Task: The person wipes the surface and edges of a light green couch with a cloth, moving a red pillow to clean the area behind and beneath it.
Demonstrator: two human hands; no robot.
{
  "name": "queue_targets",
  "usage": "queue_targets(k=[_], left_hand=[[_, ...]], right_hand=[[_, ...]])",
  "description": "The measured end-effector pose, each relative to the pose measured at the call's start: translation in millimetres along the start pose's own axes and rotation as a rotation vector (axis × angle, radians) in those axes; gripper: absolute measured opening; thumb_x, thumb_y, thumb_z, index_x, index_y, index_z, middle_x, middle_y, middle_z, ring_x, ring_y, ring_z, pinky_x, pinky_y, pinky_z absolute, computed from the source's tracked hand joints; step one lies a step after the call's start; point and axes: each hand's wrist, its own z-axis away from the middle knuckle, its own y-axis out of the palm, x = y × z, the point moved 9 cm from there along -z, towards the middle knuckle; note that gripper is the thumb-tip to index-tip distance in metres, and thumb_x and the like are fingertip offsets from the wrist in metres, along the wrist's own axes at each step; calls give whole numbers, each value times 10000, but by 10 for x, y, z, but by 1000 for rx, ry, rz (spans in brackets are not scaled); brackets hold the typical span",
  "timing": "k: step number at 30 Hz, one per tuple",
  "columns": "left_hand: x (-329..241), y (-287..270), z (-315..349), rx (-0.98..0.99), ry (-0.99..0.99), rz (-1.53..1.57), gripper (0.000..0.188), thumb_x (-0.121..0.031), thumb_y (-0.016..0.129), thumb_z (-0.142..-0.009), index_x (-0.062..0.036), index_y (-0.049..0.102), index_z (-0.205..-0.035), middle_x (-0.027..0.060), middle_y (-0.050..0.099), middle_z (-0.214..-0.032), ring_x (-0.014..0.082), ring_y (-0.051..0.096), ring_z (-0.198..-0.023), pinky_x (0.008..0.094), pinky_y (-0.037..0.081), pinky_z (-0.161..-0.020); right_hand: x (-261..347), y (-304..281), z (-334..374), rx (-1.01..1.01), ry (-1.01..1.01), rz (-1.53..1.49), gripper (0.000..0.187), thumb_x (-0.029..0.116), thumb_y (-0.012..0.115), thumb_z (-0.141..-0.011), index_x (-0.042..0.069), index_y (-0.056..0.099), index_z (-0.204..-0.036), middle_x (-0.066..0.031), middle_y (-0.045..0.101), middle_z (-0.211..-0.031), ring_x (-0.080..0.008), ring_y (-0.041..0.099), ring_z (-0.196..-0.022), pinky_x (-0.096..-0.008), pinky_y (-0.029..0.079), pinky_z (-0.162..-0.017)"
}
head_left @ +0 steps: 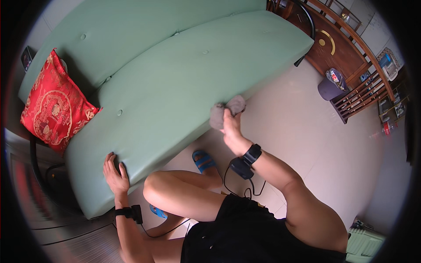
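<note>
A pale green sofa (pixel 175 83) with a buttoned seat cushion fills the middle of the view. My right hand (pixel 231 129) grips a grey cloth (pixel 226 111) pressed against the sofa seat's front edge. My left hand (pixel 115 173) lies flat on the front edge of the seat near its left end, fingers spread, holding nothing. Both wrists wear black bands with small devices and cables. My bent knee (pixel 158 186) is between the two hands.
A red and gold cushion (pixel 55 105) leans in the sofa's left corner. Blue sandals (pixel 204 161) are on the pale tiled floor (pixel 307 127). A grey bin (pixel 330 87) stands by wooden furniture (pixel 346 52) at the upper right.
</note>
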Motion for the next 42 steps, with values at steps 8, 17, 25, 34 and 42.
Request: queue_targets(k=[8,17,25,34,42], left_hand=[[38,-9,33,-10,-17,-22,338,-149,492,-936,-47,523,-1257,153,529,-1360,362,483,-1258,442,361,-1076],[31,3,20,6,12,7,346,-160,491,-943,-25,524,-1261,162,520,-1363,368,469,-1264,441,350,-1083],[30,-33,-31,83,-52,87,346,-48,545,-877,20,531,-1216,169,523,-1358,381,469,-1261,447,370,-1077],[-678,59,-317,138,-62,85,297,-27,586,-884,-38,593,-1181,147,544,-1351,364,516,-1231,441,420,-1035],[-1768,595,-732,214,55,251,281,-57,549,-911,-32,595,-1188,136,549,-1355,348,506,-1250,447,401,-1046]], right_hand=[[-781,771,988,313,597,-91,500,346,515,-1003,140,346,-1426,-68,517,-1356,-239,563,-1198,-523,508,-954],[-290,425,476,531,810,-221,361,339,488,-1018,47,616,-1186,-88,666,-1194,-229,644,-1089,-453,510,-990],[451,-661,-939,473,556,-4,352,291,446,-1033,28,598,-1213,-75,653,-1238,-203,630,-1118,-408,484,-1024],[1307,-1630,-2194,208,429,266,356,298,580,-962,12,636,-1167,-105,690,-1166,-246,662,-1050,-429,502,-977],[1609,-2337,-2646,-216,107,26,438,308,617,-929,0,594,-1240,-143,663,-1167,-284,644,-1072,-467,526,-905]])
